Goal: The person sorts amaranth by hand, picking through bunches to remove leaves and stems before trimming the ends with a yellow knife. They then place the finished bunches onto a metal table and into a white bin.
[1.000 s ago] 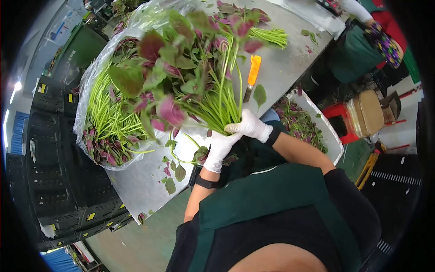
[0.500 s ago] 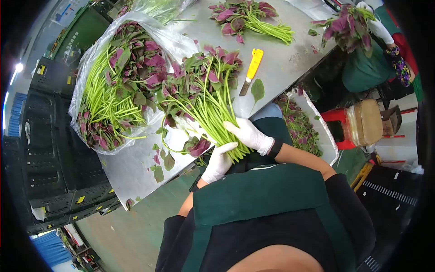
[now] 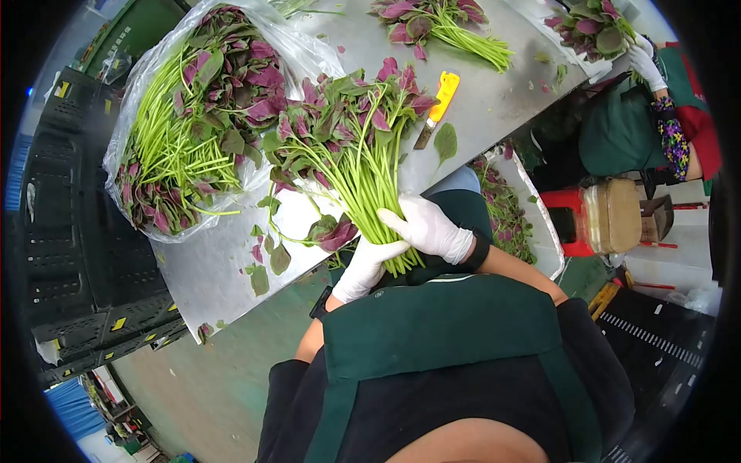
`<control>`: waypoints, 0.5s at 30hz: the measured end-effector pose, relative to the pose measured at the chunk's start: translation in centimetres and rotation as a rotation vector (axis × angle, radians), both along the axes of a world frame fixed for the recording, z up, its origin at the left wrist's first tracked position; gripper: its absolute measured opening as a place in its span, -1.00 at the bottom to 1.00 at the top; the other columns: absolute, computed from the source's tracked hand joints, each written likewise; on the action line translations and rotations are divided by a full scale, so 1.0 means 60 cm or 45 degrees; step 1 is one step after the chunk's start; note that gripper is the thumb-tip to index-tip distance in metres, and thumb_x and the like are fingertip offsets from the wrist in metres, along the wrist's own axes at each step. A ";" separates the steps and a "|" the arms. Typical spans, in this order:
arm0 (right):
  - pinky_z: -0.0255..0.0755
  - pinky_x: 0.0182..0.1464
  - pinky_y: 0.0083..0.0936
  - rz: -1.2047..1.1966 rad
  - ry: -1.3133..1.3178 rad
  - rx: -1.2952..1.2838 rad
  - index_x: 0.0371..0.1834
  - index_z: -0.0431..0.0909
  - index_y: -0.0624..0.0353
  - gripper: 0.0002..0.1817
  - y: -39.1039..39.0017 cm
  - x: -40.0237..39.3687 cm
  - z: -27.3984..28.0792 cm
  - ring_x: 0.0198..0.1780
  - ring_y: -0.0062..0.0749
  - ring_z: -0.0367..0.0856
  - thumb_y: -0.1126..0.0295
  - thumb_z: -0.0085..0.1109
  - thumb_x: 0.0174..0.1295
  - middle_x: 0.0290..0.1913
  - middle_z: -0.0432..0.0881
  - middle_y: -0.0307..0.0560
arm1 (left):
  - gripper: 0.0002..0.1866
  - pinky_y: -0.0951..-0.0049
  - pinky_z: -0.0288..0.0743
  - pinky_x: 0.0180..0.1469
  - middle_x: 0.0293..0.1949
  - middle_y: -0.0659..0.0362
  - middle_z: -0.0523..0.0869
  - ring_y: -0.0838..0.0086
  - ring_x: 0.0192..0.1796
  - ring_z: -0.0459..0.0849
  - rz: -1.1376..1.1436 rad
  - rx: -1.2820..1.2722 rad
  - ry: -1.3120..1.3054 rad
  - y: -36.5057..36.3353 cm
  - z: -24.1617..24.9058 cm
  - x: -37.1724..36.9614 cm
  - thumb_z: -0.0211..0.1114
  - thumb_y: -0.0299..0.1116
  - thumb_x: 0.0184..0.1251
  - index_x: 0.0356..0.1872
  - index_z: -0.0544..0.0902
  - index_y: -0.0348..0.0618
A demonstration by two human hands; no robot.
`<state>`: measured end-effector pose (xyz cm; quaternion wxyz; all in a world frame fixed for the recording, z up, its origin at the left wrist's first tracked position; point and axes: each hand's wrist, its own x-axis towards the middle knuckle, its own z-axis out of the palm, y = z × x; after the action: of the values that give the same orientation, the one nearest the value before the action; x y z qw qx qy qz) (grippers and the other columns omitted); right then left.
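Both my white-gloved hands grip a bunch of red amaranth greens (image 3: 355, 162) by the lower stems, near the table's front edge. My left hand (image 3: 369, 266) wraps the stem ends from the left, its thumb across them. From the right, my right hand (image 3: 432, 228) closes round the stems a little higher. The bunch's purple and green leaves fan out over the table. Beyond them lies a yellow-handled knife (image 3: 438, 108), its blade toward me, with a single loose leaf (image 3: 445, 142) beside it. A large heap of amaranth (image 3: 193, 116) fills a clear plastic bag (image 3: 123, 154) to the left.
Another amaranth bunch (image 3: 444, 31) lies farther back on the metal table (image 3: 208, 289). Black crates (image 3: 62, 208) stand at left. A white bin (image 3: 540, 208) of leaves sits below the table's right edge. A co-worker's gloved hand (image 3: 647, 65) holds greens at upper right.
My hands have drawn slightly closer together on the stems, and the bunch stands a little more upright. The camera view has shifted slightly. The co-worker's greens have moved upward.
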<state>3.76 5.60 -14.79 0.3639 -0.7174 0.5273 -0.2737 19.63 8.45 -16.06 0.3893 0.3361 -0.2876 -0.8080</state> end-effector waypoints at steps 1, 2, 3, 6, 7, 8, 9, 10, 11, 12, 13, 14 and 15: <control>0.48 -0.07 -0.14 -0.014 0.006 0.041 -0.20 0.55 0.29 -0.54 -0.002 -0.003 0.024 -0.15 0.12 0.62 0.01 0.13 0.33 -0.27 0.62 0.23 | -0.32 0.33 0.42 0.29 0.19 0.14 0.54 0.40 0.23 0.54 0.006 -0.018 -0.043 -0.001 -0.001 0.000 0.40 -0.56 0.13 0.33 0.37 -0.24; 0.49 -0.09 -0.14 -0.027 0.012 0.083 -0.22 0.56 0.27 -0.55 -0.006 -0.008 0.054 -0.17 0.09 0.63 0.00 0.17 0.30 -0.28 0.63 0.21 | -0.32 0.33 0.43 0.29 0.19 0.12 0.53 0.39 0.23 0.54 0.012 -0.035 -0.087 -0.002 -0.003 0.000 0.39 -0.56 0.13 0.33 0.36 -0.26; 0.50 -0.11 -0.14 -0.040 0.018 0.123 -0.24 0.56 0.24 -0.55 -0.010 -0.012 0.069 -0.19 0.07 0.65 -0.01 0.20 0.26 -0.28 0.64 0.19 | -0.33 0.33 0.43 0.28 0.19 0.12 0.54 0.40 0.23 0.54 -0.022 -0.030 -0.106 -0.003 -0.007 0.000 0.39 -0.57 0.13 0.32 0.37 -0.26; 0.45 -0.38 -0.30 -0.107 0.149 0.053 -0.33 0.57 0.20 -0.57 -0.019 -0.026 0.074 -0.46 -0.10 0.61 0.01 0.38 0.11 -0.50 0.60 0.01 | -0.36 0.34 0.45 0.25 0.15 0.13 0.56 0.42 0.19 0.55 -0.105 -0.024 -0.099 -0.006 -0.016 0.004 0.38 -0.58 0.12 0.29 0.40 -0.27; 0.43 -0.40 -0.29 -0.110 0.204 0.039 -0.37 0.56 0.20 -0.57 -0.020 -0.029 0.077 -0.47 -0.11 0.61 0.01 0.38 0.10 -0.52 0.60 0.00 | -0.38 0.35 0.46 0.23 0.12 0.13 0.58 0.43 0.17 0.57 -0.118 -0.026 -0.054 -0.008 -0.012 0.004 0.38 -0.58 0.12 0.27 0.42 -0.27; 0.41 -0.42 -0.25 -0.083 0.214 0.015 -0.47 0.55 0.20 -0.57 -0.020 -0.029 0.069 -0.51 -0.07 0.60 0.01 0.37 0.11 -0.57 0.59 -0.01 | -0.40 0.36 0.47 0.21 0.09 0.12 0.60 0.43 0.15 0.58 -0.131 -0.030 -0.009 -0.009 -0.007 0.003 0.39 -0.58 0.12 0.25 0.44 -0.27; 0.44 -0.39 -0.22 -0.076 0.215 0.038 -0.49 0.55 0.20 -0.55 -0.019 -0.027 0.067 -0.49 -0.04 0.62 -0.02 0.35 0.12 -0.56 0.60 0.02 | -0.42 0.38 0.47 0.20 0.05 0.14 0.62 0.44 0.11 0.60 -0.082 -0.014 -0.004 -0.006 -0.004 0.000 0.38 -0.57 0.12 0.23 0.45 -0.27; 0.47 -0.37 -0.19 -0.068 0.216 0.060 -0.51 0.55 0.19 -0.54 -0.019 -0.025 0.066 -0.47 -0.01 0.63 -0.04 0.33 0.13 -0.56 0.61 0.05 | -0.44 0.40 0.48 0.19 0.02 0.15 0.63 0.45 0.07 0.62 -0.032 0.002 0.002 -0.002 -0.001 -0.004 0.38 -0.56 0.13 0.21 0.46 -0.27; 0.50 -0.34 -0.15 -0.060 0.216 0.081 -0.53 0.55 0.19 -0.52 -0.018 -0.022 0.064 -0.45 0.01 0.65 -0.07 0.31 0.14 -0.55 0.62 0.08 | -0.47 0.41 0.48 0.17 -0.02 0.17 0.65 0.46 0.03 0.63 0.018 0.016 0.007 -0.001 0.005 -0.008 0.38 -0.55 0.14 0.19 0.48 -0.27; 0.50 -0.35 -0.15 -0.052 0.234 0.046 -0.52 0.57 0.19 -0.51 -0.018 -0.020 0.061 -0.47 0.01 0.65 -0.07 0.28 0.16 -0.56 0.61 0.11 | -0.54 0.41 0.51 0.12 -0.13 0.17 0.68 0.46 -0.05 0.66 0.038 0.041 0.012 -0.002 0.025 -0.013 0.38 -0.55 0.14 0.11 0.52 -0.26; 0.50 -0.36 -0.15 -0.016 0.263 0.091 -0.53 0.57 0.19 -0.51 -0.020 -0.022 0.062 -0.47 0.01 0.65 -0.08 0.28 0.16 -0.56 0.61 0.10 | -0.56 0.41 0.52 0.10 -0.16 0.17 0.68 0.46 -0.07 0.66 -0.007 0.014 0.009 -0.004 0.019 -0.011 0.38 -0.55 0.14 0.09 0.53 -0.26; 0.50 -0.36 -0.15 0.019 0.290 0.136 -0.54 0.57 0.19 -0.51 -0.023 -0.024 0.067 -0.47 0.01 0.65 -0.08 0.28 0.16 -0.56 0.61 0.10 | -0.58 0.41 0.53 0.08 -0.18 0.16 0.68 0.46 -0.09 0.67 -0.053 -0.012 0.005 -0.005 0.006 -0.004 0.38 -0.55 0.14 0.06 0.54 -0.26; 0.50 -0.36 -0.15 0.053 0.317 0.180 -0.54 0.57 0.19 -0.50 -0.025 -0.025 0.075 -0.47 0.00 0.65 -0.09 0.28 0.16 -0.56 0.61 0.10 | -0.60 0.41 0.54 0.06 -0.21 0.16 0.68 0.46 -0.11 0.67 -0.100 -0.041 0.001 -0.006 -0.003 -0.001 0.38 -0.54 0.14 0.04 0.55 -0.25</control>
<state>2.24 4.12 -10.29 0.3509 -0.7290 0.5714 -0.1373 19.58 8.09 -16.24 0.3627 0.3180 -0.3134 -0.8180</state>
